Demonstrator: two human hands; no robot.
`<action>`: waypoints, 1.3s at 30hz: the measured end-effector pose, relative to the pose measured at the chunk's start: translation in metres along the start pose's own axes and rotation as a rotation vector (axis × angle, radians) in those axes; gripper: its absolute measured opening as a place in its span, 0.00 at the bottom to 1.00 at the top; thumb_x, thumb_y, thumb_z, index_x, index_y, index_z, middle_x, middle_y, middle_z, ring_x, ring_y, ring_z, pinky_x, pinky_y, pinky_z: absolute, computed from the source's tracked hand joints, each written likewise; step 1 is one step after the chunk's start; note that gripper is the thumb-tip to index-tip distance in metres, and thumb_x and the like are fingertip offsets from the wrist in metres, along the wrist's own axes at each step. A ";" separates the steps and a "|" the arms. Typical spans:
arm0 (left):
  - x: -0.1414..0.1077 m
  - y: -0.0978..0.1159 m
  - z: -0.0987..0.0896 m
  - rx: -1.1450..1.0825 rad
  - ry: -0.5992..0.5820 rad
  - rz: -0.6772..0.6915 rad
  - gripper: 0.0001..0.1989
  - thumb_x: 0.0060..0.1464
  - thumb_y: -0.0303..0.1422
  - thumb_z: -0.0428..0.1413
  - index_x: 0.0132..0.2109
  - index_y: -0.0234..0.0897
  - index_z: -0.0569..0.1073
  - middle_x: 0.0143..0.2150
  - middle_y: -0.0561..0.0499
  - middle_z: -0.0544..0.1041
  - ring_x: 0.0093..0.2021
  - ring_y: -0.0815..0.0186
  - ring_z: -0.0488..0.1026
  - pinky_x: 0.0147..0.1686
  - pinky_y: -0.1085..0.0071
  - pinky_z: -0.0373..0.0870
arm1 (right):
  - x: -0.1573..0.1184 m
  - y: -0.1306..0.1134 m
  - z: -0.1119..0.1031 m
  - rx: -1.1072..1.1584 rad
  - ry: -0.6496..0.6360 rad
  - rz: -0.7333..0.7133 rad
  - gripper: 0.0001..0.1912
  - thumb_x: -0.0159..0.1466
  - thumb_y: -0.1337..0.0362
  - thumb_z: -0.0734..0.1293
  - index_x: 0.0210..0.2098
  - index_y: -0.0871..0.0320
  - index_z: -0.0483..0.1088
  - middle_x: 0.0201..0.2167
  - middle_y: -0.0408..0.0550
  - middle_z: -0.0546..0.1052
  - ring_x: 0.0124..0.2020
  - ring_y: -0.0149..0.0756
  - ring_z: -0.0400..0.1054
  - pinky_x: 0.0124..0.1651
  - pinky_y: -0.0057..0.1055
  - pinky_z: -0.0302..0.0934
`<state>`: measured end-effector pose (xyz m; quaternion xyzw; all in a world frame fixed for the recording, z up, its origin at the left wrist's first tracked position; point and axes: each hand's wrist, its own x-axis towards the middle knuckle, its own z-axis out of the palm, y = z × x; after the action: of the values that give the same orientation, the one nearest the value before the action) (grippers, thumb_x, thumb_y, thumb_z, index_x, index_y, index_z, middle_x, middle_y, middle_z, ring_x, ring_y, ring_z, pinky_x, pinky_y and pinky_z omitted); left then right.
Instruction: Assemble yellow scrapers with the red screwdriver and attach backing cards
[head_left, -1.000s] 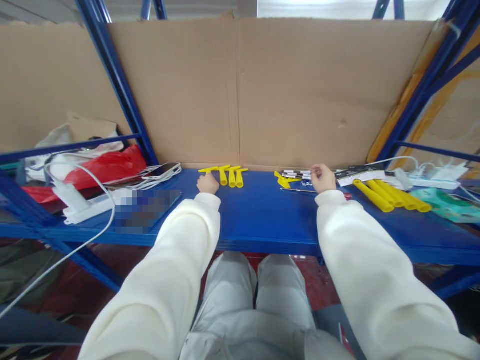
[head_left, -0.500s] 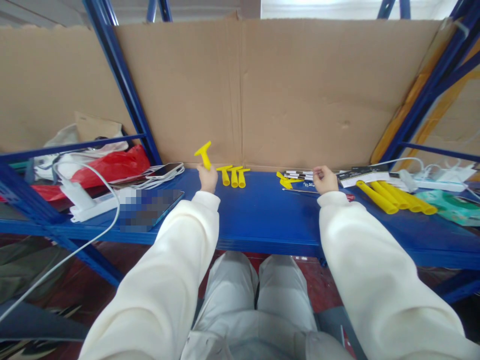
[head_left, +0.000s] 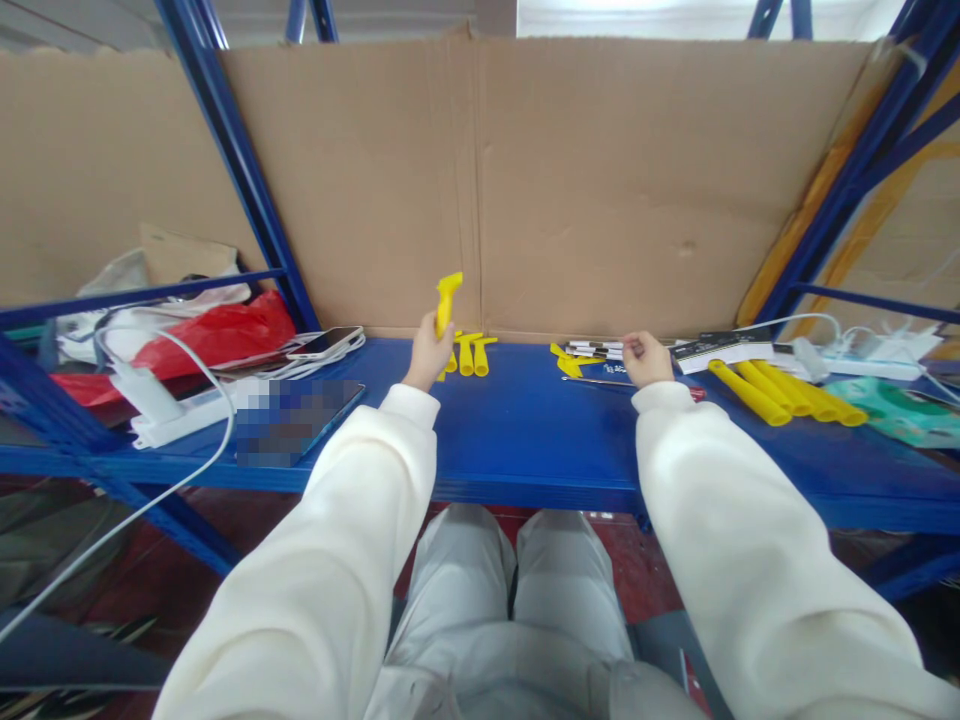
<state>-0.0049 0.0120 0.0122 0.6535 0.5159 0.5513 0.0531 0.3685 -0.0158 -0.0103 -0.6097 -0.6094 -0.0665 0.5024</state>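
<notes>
Left hand (head_left: 432,350): grip closed on 1 yellow T-shaped piece (head_left: 447,300), raised above the blue surface (head_left: 525,430).
Right hand (head_left: 646,358): fingers curled, contents cannot be told; beside it, striped black-and-white strips (head_left: 592,350) and small yellow parts (head_left: 567,360), count unclear. Just right of the left hand, 3 more T-shaped pieces (head_left: 466,356) lie in a row; further right, 4 yellow tubes (head_left: 757,395) near 1 black-and-white box (head_left: 720,351), print illegible. Far left: 2 flat devices (head_left: 330,430), 1 red bag (head_left: 225,330).
</notes>
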 end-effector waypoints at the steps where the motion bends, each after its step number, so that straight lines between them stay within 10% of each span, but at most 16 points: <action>1: -0.003 0.005 0.001 0.056 -0.083 0.004 0.17 0.58 0.33 0.52 0.54 0.34 0.70 0.48 0.42 0.79 0.47 0.58 0.76 0.49 0.61 0.72 | 0.000 -0.001 0.000 -0.013 -0.011 0.012 0.11 0.56 0.68 0.62 0.37 0.57 0.72 0.36 0.53 0.79 0.36 0.43 0.73 0.46 0.41 0.68; 7: -0.029 0.049 0.018 0.371 -0.545 0.182 0.17 0.54 0.34 0.58 0.51 0.37 0.77 0.51 0.44 0.80 0.53 0.55 0.75 0.53 0.64 0.69 | -0.001 -0.005 -0.004 -0.180 -0.132 0.168 0.12 0.55 0.71 0.63 0.36 0.56 0.74 0.37 0.52 0.81 0.43 0.45 0.74 0.48 0.40 0.67; 15: -0.048 0.072 0.035 0.538 -0.662 0.202 0.21 0.59 0.37 0.55 0.59 0.41 0.74 0.55 0.45 0.78 0.56 0.55 0.73 0.54 0.64 0.68 | 0.002 0.014 -0.020 -0.387 -0.093 0.487 0.06 0.53 0.63 0.68 0.30 0.55 0.76 0.37 0.57 0.79 0.47 0.54 0.73 0.48 0.51 0.65; 39: -0.056 0.060 0.035 0.677 -0.685 0.186 0.15 0.57 0.27 0.53 0.50 0.36 0.77 0.52 0.42 0.78 0.53 0.56 0.75 0.51 0.65 0.71 | 0.020 0.038 0.004 -0.529 -0.138 0.548 0.24 0.50 0.47 0.73 0.37 0.59 0.74 0.45 0.69 0.76 0.54 0.66 0.64 0.51 0.64 0.55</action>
<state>0.0669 -0.0393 0.0004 0.8212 0.5584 0.1084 -0.0454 0.4026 0.0099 -0.0188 -0.8616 -0.4180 -0.0436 0.2846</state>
